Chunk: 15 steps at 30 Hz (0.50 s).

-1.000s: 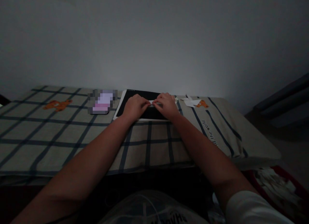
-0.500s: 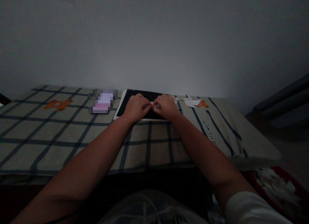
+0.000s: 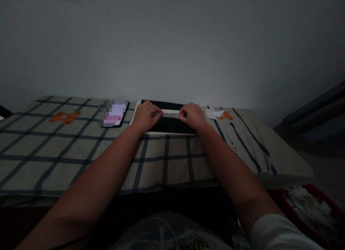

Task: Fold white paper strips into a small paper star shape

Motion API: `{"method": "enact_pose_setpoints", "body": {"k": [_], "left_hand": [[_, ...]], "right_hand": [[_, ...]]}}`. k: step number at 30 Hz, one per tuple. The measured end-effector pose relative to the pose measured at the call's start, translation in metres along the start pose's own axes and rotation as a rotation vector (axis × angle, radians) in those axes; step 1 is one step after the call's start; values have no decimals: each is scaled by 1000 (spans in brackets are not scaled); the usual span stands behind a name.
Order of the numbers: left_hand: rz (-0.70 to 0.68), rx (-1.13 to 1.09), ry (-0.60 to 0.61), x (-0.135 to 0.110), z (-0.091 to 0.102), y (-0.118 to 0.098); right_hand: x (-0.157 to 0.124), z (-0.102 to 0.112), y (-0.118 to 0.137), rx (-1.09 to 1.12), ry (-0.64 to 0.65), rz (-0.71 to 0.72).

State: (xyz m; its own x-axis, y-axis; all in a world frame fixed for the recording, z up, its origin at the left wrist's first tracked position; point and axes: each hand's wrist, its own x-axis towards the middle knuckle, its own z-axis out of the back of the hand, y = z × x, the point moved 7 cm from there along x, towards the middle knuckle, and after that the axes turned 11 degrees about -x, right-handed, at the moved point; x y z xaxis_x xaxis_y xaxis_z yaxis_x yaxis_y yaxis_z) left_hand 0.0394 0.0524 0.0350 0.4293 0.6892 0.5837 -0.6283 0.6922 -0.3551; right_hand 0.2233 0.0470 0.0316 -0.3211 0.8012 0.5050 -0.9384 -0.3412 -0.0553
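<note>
Strip (image 3: 171, 114): white and narrow, pulled out lengthwise between the hands, above the pad (image 3: 172, 126) near the bench's (image 3: 167, 163) far edge; whether it touches the pad, cannot tell.
Left hand (image 3: 147, 116): thumb and fingers pinching the strip's left part.
Right hand (image 3: 192, 115): pinching its right part, well apart from the left.
Strip's progress: already a slim band, probably from folding; it looks unfinished, being in both hands, but how much shaping is left, cannot tell.
Folded paper (image 3: 214, 114): white, with pointed ends, off the pad toward the bench's far right corner; seems already shaped.
Phone (image 3: 115, 117): along the far edge, left of the pad.
Count: 2 hands, 1 strip, 1 pad, 1 phone; folded paper at least 1, as its pieces overlap.
</note>
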Motion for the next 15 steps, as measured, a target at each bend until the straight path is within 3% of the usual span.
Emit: {"method": "enact_pose_setpoints", "body": {"k": [7,15], "left_hand": [[82,31,-38,0,6,8],[2,-16,49,-4,-13,-17]], "right_hand": [[0,7,-21,-33,-61,-112],[-3,12,39,-25,-38,195]]}}
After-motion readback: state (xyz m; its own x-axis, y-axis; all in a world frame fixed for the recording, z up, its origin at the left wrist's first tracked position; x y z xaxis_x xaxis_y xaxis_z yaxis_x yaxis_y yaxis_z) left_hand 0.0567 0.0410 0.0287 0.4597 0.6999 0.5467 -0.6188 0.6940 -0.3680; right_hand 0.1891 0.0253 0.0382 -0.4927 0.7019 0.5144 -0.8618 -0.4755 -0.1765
